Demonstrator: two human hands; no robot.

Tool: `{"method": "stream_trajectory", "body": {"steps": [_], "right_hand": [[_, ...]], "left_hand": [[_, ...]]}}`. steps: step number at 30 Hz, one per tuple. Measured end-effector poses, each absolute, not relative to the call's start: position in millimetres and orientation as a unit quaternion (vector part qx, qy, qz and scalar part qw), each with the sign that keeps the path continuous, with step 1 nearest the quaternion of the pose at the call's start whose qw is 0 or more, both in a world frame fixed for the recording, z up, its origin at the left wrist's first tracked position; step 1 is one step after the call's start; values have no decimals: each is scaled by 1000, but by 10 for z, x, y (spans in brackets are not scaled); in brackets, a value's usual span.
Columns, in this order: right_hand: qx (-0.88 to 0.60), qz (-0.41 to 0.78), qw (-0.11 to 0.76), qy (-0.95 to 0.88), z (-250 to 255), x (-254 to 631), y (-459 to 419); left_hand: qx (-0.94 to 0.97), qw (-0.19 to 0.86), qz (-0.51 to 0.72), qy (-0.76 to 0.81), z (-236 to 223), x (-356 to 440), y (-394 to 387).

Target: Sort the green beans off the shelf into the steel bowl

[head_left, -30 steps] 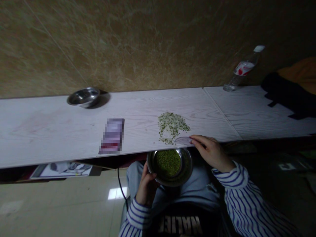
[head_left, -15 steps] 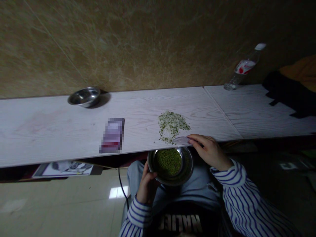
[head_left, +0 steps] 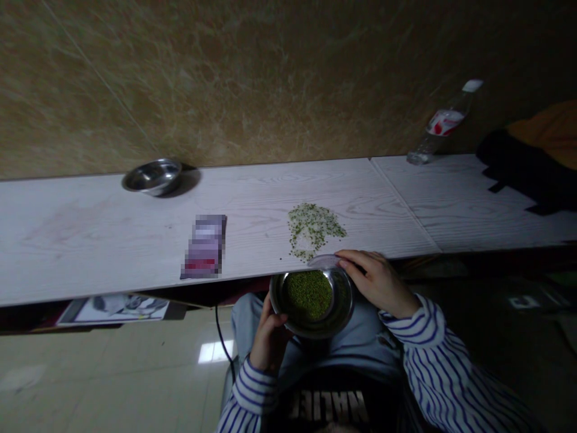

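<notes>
Left hand [head_left: 269,337] clasps the steel bowl [head_left: 343,307] of mung beans [head_left: 307,294] on the lap, just below the surface [head_left: 90,240] edge; right hand [head_left: 378,282] grips a translucent plastic card [head_left: 323,261] beside scattered beans [head_left: 311,228].

Glossy steel bowl [head_left: 343,302], matt wood-grain board [head_left: 90,240], translucent plastic piece [head_left: 323,261]

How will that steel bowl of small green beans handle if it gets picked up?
The steel bowl looks rigid and unlikely to break. With only a low heap of small green beans inside, it's probably fairly light, though they could slide if tilted. Its polished sides may be slippery, so a firm grip like the left hand has seems wise.
</notes>
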State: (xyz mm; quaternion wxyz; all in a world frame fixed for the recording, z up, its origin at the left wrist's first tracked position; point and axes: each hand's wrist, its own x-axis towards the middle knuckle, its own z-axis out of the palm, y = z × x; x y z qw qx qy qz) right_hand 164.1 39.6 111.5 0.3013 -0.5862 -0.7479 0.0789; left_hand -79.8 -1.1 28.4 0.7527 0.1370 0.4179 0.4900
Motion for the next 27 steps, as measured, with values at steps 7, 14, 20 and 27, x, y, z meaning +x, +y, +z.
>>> {"method": "stream_trajectory", "body": {"steps": [7,14,20,27], "right_hand": [[-604,66,311,-730,1101,1686,403],[-611,63,313,-725,1067,1661,438],[-602,76,315,-730,1079,1613,465],[-600,76,310,-734,1063,1569,488]], "left_hand": [[135,756,488,415,268,-822,-10],[137,759,492,405,250,-840,-7],[136,762,495,395,235,-846,-10],[135,760,495,399,261,-844,-1]]}}
